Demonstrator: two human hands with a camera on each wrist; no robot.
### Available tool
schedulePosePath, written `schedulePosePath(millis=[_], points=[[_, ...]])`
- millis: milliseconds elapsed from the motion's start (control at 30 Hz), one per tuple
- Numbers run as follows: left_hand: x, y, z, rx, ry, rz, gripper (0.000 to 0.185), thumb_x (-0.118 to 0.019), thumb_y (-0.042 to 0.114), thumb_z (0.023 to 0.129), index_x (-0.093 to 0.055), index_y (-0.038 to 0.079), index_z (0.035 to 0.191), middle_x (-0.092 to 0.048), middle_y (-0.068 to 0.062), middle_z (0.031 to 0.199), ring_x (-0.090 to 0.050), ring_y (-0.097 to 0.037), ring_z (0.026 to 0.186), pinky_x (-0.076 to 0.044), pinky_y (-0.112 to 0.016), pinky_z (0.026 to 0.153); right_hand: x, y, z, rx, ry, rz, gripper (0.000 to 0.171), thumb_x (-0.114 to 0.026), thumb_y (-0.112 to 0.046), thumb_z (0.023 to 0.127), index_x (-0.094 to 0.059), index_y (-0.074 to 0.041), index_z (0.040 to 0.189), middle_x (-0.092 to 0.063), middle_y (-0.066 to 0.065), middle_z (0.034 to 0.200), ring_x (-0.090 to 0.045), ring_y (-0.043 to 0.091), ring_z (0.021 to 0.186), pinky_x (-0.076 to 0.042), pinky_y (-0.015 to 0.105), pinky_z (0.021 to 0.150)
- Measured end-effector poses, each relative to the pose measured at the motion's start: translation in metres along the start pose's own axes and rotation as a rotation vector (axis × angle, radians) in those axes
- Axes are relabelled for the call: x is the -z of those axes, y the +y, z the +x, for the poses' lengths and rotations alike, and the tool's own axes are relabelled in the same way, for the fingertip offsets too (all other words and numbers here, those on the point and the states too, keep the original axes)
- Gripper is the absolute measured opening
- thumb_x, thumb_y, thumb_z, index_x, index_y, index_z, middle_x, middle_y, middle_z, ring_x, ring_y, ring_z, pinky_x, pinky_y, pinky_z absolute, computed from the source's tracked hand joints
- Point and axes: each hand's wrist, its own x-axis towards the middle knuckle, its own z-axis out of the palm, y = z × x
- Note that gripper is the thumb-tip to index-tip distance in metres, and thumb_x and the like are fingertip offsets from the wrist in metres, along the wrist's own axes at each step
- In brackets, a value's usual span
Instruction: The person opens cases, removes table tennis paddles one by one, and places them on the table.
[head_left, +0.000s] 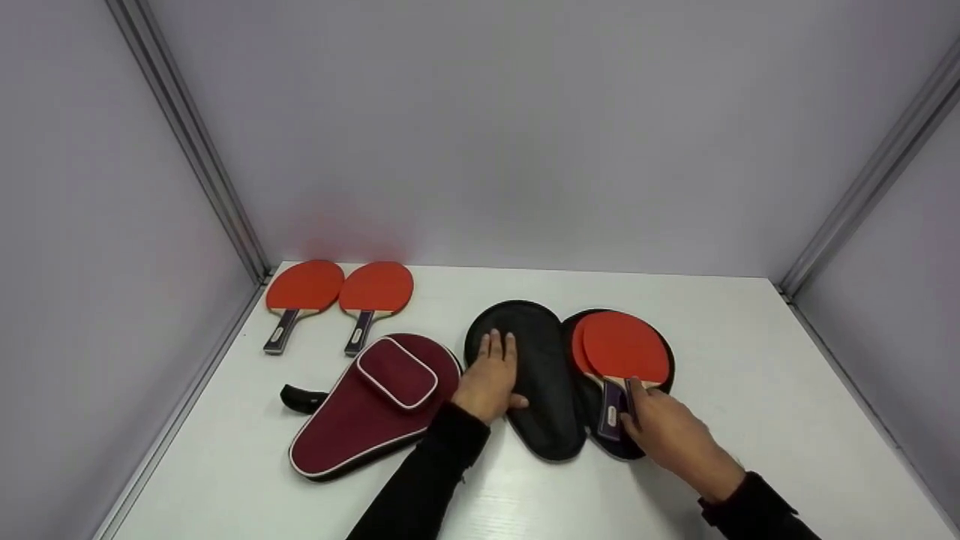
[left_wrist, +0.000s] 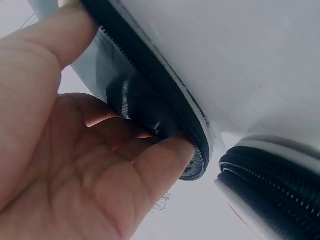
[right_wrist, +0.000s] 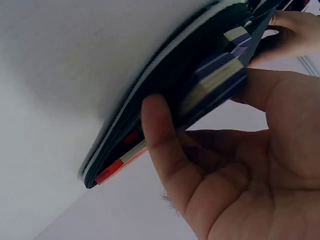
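Observation:
A black-lined paddle case lies unfolded, its left half (head_left: pixel 544 382) beside its right half (head_left: pixel 621 449). My left hand (head_left: pixel 486 386) rests on the left half with fingers extended over the lining; its zipper edge (left_wrist: pixel 165 95) runs past my fingers in the left wrist view. Two red table tennis paddles overlap on the right half. My right hand (head_left: pixel 675 439) holds the upper paddle (head_left: pixel 628 346) by its handle (right_wrist: pixel 215 82), fingers and thumb on either side. The lower paddle (head_left: pixel 610 411) shows mainly its dark handle and left rim.
A maroon paddle case (head_left: pixel 397 420) with white piping lies left of the unfolded one, a black strap (head_left: pixel 301 399) sticking out beside it. Two more red paddles, one far left (head_left: pixel 307 286) and one beside it (head_left: pixel 379 288), lie at the back. Grey walls enclose the white table (head_left: pixel 720 322).

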Motion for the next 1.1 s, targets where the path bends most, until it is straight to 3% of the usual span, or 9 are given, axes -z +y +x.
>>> schedulePosePath(millis=[100, 233, 533, 767, 967, 1100], points=[[0.000, 0.000, 0.000, -0.001, 0.000, 0.010, 0.128, -0.095, 0.060, 0.090, -0.031, -0.002, 0.183, -0.036, -0.036, 0.186, -0.043, -0.050, 0.175, -0.057, -0.043, 0.132, 0.008, 0.005, 0.000, 0.020, 0.020, 0.014, 0.057, -0.079, -0.007, 0.105, -0.061, 0.018, 0.153, -0.082, 0.028, 0.117, -0.077, 0.026, 0.092, -0.068, 0.046, 0.074], [0.002, 0.000, -0.001, -0.001, -0.006, 0.021, 0.129, -0.093, 0.061, 0.091, -0.030, -0.002, 0.184, -0.035, -0.037, 0.187, -0.042, -0.050, 0.175, -0.056, -0.042, 0.133, 0.028, 0.012, 0.001, 0.022, 0.053, 0.027, 0.036, -0.078, 0.000, 0.101, -0.068, 0.011, 0.134, -0.077, 0.019, 0.101, -0.068, 0.022, 0.082, -0.061, 0.041, 0.067], [0.000, 0.000, 0.000, 0.008, -0.004, 0.048, 0.130, -0.093, 0.063, 0.091, -0.030, -0.002, 0.184, -0.036, -0.036, 0.187, -0.043, -0.049, 0.175, -0.057, -0.041, 0.132, 0.054, 0.030, 0.001, 0.048, 0.175, 0.000, 0.006, -0.075, 0.002, 0.105, -0.071, 0.002, 0.110, -0.069, 0.013, 0.082, -0.057, 0.023, 0.069, -0.050, 0.042, 0.059], [0.000, 0.001, -0.001, 0.016, -0.001, 0.042, 0.130, -0.094, 0.062, 0.090, -0.031, -0.002, 0.184, -0.037, -0.036, 0.186, -0.043, -0.048, 0.175, -0.056, -0.041, 0.132, 0.062, 0.038, 0.001, 0.041, 0.239, 0.036, 0.021, -0.075, 0.002, 0.107, -0.082, 0.002, 0.126, -0.082, 0.017, 0.094, -0.061, 0.022, 0.072, -0.050, 0.041, 0.061], [-0.003, 0.001, 0.001, 0.009, 0.003, 0.055, 0.131, -0.093, 0.064, 0.089, -0.031, -0.002, 0.184, -0.037, -0.036, 0.186, -0.044, -0.049, 0.174, -0.056, -0.042, 0.133, 0.070, 0.048, 0.006, 0.015, 0.318, 0.069, 0.019, -0.071, 0.001, 0.107, -0.081, -0.002, 0.123, -0.077, 0.014, 0.086, -0.058, 0.027, 0.069, -0.048, 0.046, 0.059], [-0.006, 0.000, 0.001, -0.003, 0.018, 0.066, 0.133, -0.093, 0.066, 0.087, -0.032, -0.002, 0.183, -0.037, -0.037, 0.185, -0.045, -0.050, 0.174, -0.056, -0.042, 0.133, 0.070, 0.060, 0.014, -0.008, 0.363, 0.081, 0.022, -0.070, 0.001, 0.107, -0.081, 0.001, 0.126, -0.077, 0.017, 0.085, -0.059, 0.028, 0.067, -0.049, 0.048, 0.058]])
